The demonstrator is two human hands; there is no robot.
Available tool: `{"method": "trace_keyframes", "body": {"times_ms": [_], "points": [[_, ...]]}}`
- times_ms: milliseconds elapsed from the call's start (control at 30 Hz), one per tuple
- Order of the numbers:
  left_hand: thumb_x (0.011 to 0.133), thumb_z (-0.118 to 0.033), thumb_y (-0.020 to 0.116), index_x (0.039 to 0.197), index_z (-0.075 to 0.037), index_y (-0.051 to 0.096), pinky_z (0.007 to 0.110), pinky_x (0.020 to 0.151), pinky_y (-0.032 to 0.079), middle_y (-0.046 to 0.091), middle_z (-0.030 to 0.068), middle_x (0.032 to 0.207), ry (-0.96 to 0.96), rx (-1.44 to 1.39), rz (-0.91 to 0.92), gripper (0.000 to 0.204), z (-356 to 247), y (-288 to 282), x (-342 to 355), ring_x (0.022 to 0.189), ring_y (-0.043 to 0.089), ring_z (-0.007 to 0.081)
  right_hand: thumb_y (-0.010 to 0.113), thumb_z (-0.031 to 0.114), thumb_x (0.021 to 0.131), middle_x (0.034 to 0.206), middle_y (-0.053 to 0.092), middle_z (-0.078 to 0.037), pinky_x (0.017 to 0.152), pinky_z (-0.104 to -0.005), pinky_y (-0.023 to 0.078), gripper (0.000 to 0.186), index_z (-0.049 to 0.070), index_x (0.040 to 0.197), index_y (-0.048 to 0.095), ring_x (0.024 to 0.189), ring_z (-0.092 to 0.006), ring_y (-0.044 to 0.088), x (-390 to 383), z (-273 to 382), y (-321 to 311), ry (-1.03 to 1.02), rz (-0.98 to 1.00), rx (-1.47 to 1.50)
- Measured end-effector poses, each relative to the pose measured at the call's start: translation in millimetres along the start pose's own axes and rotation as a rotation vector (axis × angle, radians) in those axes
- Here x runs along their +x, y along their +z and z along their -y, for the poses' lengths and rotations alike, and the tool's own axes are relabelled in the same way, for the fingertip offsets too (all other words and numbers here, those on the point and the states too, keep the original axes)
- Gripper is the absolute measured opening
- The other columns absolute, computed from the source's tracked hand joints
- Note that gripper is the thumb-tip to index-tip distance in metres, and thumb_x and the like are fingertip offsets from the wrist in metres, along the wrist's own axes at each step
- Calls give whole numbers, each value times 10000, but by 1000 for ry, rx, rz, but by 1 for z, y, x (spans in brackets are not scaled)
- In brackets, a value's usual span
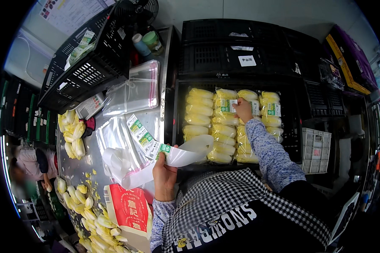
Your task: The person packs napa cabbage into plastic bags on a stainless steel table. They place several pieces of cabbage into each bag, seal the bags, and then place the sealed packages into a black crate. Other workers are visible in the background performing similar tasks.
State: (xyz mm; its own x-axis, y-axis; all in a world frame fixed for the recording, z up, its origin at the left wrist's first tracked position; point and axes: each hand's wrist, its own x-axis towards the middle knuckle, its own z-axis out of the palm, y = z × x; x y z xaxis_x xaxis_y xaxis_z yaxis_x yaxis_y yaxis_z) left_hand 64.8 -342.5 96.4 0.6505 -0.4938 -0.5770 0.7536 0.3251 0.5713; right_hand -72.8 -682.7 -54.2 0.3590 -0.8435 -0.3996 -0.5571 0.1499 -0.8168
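Note:
My left hand [164, 179] pinches a curling strip of labels [185, 155], white backing with green and white printed labels; part of it hangs down to the left over the table. My right hand [242, 109] reaches into a black crate [289, 137], its fingertips together at the edge of a green and white label [226, 105]. That label lies on a clear bag of pale yellow baby cabbages [226, 93]. More bagged cabbages [198, 107] fill the crate in several columns, and the right-hand bag bears a label [273, 109].
Left on the metal table are stacked clear plastic bags [135, 90], a scale [90, 106], loose cabbages [99, 221] and a red and cream paper bag [128, 208]. A tilted black crate [88, 63] stands behind. A white basket [316, 152] is at right; another person [36, 162] works far left.

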Motion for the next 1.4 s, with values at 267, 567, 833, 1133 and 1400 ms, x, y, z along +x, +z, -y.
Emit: {"method": "trace_keyframes", "body": {"times_ms": [267,567,833,1133,1400], "points": [[1007,-181,399,1252,39,473,415,975,462,578,163,1204,62,208,85,337,9,-20,-3,1120,582,297,674,143,819,1443,309,-244,1085,-416,316,698,-44,1391,322,1331,-373,328,-41,25,27,-726,-142,-570],[1017,-229,423,1288,-17,494,292,924,414,599,71,1153,489,887,176,352,10,-31,-9,1020,519,123,478,289,996,1320,509,-212,1039,-362,369,442,-62,1261,514,1227,-297,483,-71,28,72,-631,382,-251],[1010,-282,452,1187,10,579,263,892,473,663,74,1081,284,195,294,364,-25,-24,-57,965,613,127,622,97,904,885,656,-2,690,-237,452,176,-28,1027,622,763,-63,551,-229,113,101,-436,1258,72],[1013,-296,441,1097,-17,605,267,794,497,655,44,955,321,147,79,335,-30,-37,-66,857,614,118,651,2,776,949,545,-138,783,-375,434,241,-5,999,562,868,-288,528,-274,185,90,-1359,777,-83],[1002,-314,433,1127,-22,585,266,842,441,609,33,1038,184,46,39,352,-9,-25,-48,932,539,101,639,-44,727,1031,494,-173,830,-459,399,298,-14,997,516,963,-368,475,-261,176,103,-1537,705,-277]]}}
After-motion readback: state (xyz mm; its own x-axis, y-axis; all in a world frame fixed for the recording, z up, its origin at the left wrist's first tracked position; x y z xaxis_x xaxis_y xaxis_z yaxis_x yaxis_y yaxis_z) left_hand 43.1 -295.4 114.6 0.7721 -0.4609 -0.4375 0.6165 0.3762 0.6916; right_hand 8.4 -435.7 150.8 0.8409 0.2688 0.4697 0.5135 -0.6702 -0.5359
